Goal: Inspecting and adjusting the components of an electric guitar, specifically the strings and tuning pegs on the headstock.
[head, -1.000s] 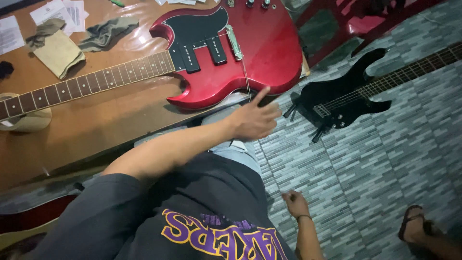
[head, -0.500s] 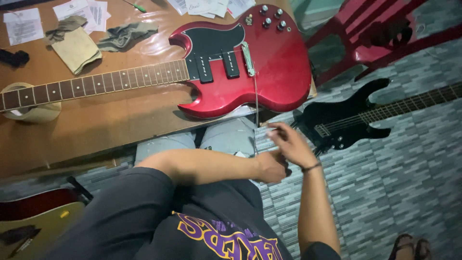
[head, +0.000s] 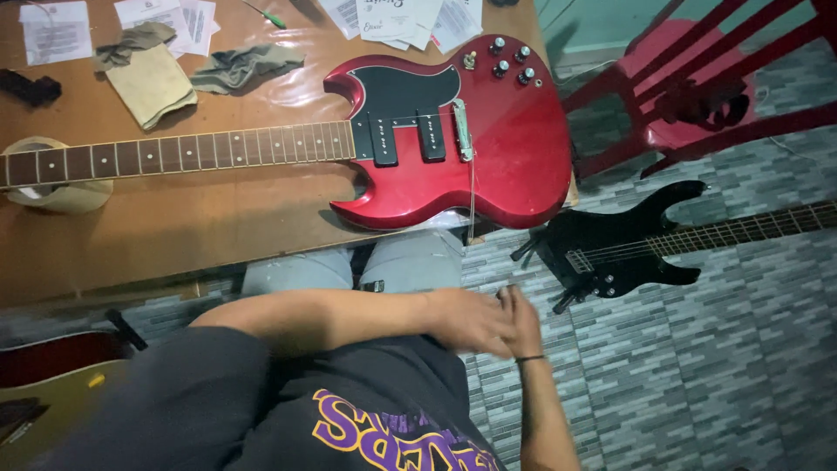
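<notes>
Both hands meet low over the lap, below the table edge. The left hand (head: pixel 466 321) reaches across from the left, blurred, fingers stretched flat and together, lying over the right hand (head: pixel 523 324), which comes up from below with a dark band at the wrist. Whether either hand pinches anything I cannot tell; the blur hides it.

The red guitar (head: pixel 453 139) lies flat on the table (head: pixel 174 227), body to the right, neck running left, well above the hands and apart from them. A thin string (head: pixel 472 196) hangs from its bridge down over the table edge, ending short of the fingers; I cannot tell if it reaches them.

The neck rests on a roll of tape (head: pixel 52 187) at the left end. Up top, white paper sheets (head: pixel 157 13) with dark print lie scattered along the far edge, more of them right of centre. A tan folded cloth (head: pixel 157 83) sits beside a crumpled grey rag (head: pixel 244 68). A green screwdriver (head: pixel 266 15) lies among the papers.

On the tiled floor to the right, a black guitar (head: pixel 619 253) lies near the hands, neck pointing right. A red chair (head: pixel 697 96) stands behind it.
</notes>
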